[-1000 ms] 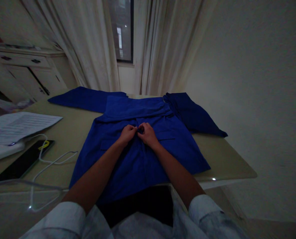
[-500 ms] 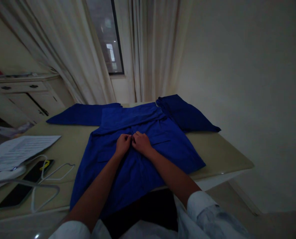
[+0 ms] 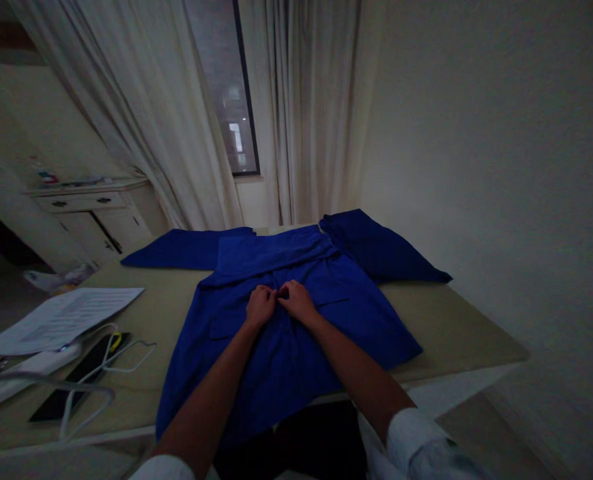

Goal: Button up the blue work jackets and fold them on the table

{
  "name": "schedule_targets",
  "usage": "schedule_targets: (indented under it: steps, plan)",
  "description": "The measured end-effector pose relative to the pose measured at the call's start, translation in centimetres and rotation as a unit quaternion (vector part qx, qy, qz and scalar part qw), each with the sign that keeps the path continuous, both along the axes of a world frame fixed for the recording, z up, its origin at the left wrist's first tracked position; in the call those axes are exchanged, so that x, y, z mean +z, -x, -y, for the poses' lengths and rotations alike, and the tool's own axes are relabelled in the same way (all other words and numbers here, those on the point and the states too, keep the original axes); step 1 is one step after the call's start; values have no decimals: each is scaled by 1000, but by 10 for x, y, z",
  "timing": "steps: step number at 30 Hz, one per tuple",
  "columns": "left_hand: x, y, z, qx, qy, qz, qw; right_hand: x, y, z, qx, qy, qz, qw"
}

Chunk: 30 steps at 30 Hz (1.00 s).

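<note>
A blue jacket lies spread front-up on a beige table, sleeves out to the left and right. My left hand and my right hand meet at the jacket's centre front, just below the collar. Both have their fingers curled and pinched on the front edges of the cloth, knuckles almost touching. What lies between the fingertips is too small and dark to make out.
On the table's left lie a sheet of paper, a dark phone and a white wire hanger. A white cabinet stands at the back left, curtains and a dark window behind. A plain wall runs along the right.
My hands have stayed pinched at the same spot on the jacket front. The camera has shifted, so the view now shows more of the room above the table.
</note>
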<state>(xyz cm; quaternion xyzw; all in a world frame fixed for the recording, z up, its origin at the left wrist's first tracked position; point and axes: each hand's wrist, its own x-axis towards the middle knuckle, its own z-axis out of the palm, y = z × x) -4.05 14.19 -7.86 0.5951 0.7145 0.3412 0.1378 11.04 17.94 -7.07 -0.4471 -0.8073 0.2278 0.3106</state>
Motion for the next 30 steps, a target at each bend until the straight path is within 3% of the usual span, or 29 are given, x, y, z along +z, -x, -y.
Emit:
schedule_targets:
  steps: [7,14,19,24,28,30]
  plan:
    - [-1,2,2,-19,5,14,1000,3,-7,-3,61,-29,-6,998]
    - [-3,3,7,-15,-89,213,973,11,-5,2,62,-44,6,997]
    - [-4,5,9,-28,-104,268,958,10,-11,-5,92,-26,-17,995]
    - [-1,3,11,-10,-99,271,957,10,-14,2,112,-88,13,990]
    - [7,-5,14,10,-114,193,974,17,-8,2,93,-89,-20,992]
    - [15,-6,20,-10,-93,144,985,26,-16,-2,53,-68,-65,994]
